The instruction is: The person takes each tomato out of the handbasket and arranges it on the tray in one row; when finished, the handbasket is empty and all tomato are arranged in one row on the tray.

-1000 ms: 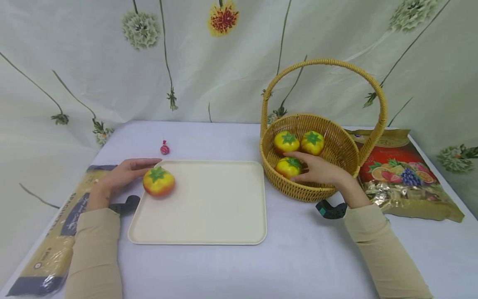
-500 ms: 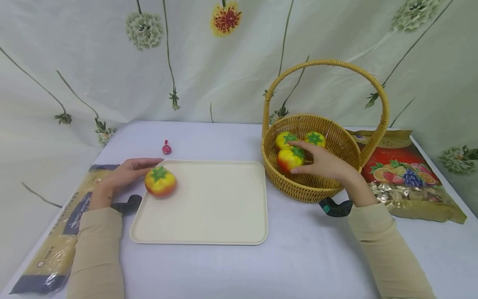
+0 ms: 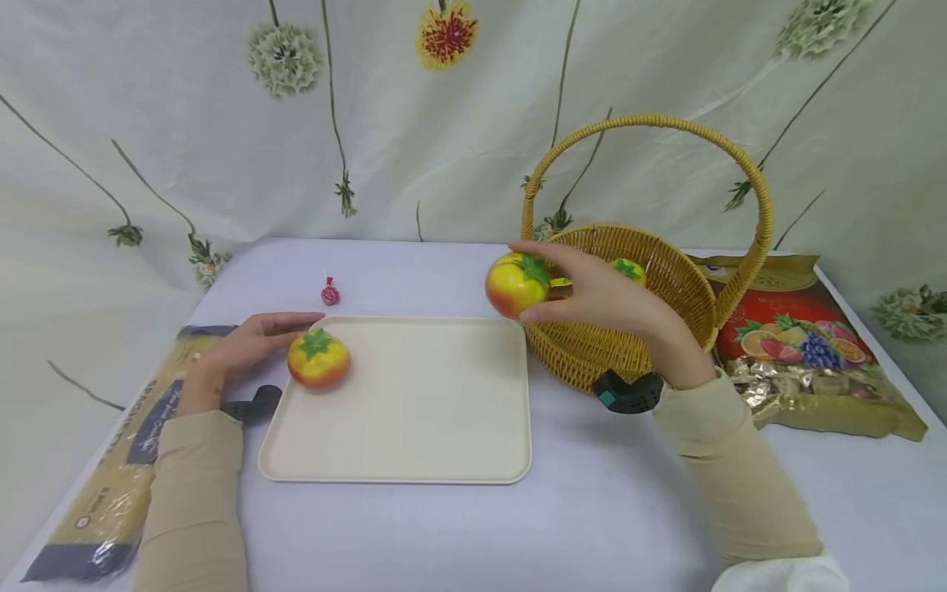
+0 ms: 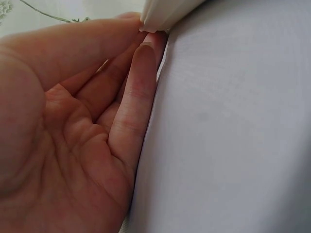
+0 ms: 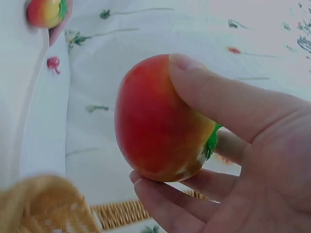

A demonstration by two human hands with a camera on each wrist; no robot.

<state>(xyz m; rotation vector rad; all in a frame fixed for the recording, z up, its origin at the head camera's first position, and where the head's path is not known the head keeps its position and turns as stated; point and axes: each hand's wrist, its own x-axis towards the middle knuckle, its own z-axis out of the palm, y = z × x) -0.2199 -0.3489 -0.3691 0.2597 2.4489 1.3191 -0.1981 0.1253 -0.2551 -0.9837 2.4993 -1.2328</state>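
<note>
My right hand [image 3: 592, 288] grips a red-and-yellow toy tomato [image 3: 512, 285] with a green star-shaped leaf top. Thumb and fingers wrap its sides in the right wrist view, where the tomato [image 5: 163, 119] hangs clear of the basket. In the head view it overlaps the far right corner of the cream tray [image 3: 414, 411]. A second tomato [image 3: 318, 359] sits at the tray's far left corner. My left hand [image 3: 247, 349] is beside it, with thumb and fingers pinching the tray's edge [image 4: 163, 14] in the left wrist view.
A wicker basket [image 3: 577, 349] with a tall handle holds more tomatoes, partly hidden behind my right hand. Right of it lies a red-and-gold candy bag [image 3: 806, 345]. A spaghetti pack [image 3: 111, 485] lies under my left forearm. One wrapped red candy [image 3: 330, 292] rests behind the tray.
My right hand has taken hold of a tomato in the basket, lifted it out and carried it left to above the tray's far right corner. My left hand has stayed in place.
</note>
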